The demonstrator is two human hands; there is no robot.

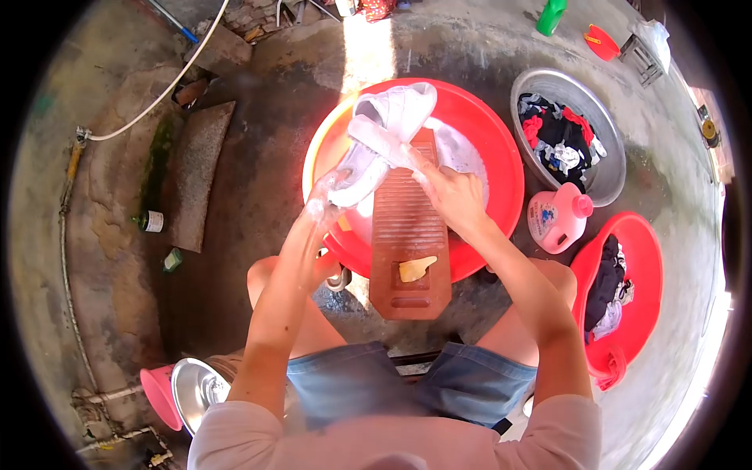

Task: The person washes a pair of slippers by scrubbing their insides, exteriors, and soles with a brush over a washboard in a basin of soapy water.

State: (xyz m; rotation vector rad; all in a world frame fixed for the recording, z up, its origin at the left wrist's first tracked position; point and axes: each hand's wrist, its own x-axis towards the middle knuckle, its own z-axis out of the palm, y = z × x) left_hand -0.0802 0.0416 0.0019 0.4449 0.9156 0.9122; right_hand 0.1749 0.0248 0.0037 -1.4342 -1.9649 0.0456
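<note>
A white shoe (403, 102) is held up over the red basin (507, 168), a little above the centre of the frame, its long axis slanting from the upper right down toward the lower left. The left hand (327, 194) is the nearer of the two, its fingers grasping the shoe's lower-left end, so that the rest of the shoe reaches away from them, up and to the right. The right hand (454, 192), right of centre, has its fingers wrapped about the lower-right end of what looks like a pale brush (378, 139), which points to the upper left and lies across the middle of the shoe, the two long axes crossing. From the right fingers, then, the shoe lies to the upper left, along the brush; the brush's underside is hidden, so whether it presses on the shoe cannot be told. Below the crossing, the ribbed washboard (410, 223) runs down the frame, a yellowish piece (415, 269) resting near its lower end.
</note>
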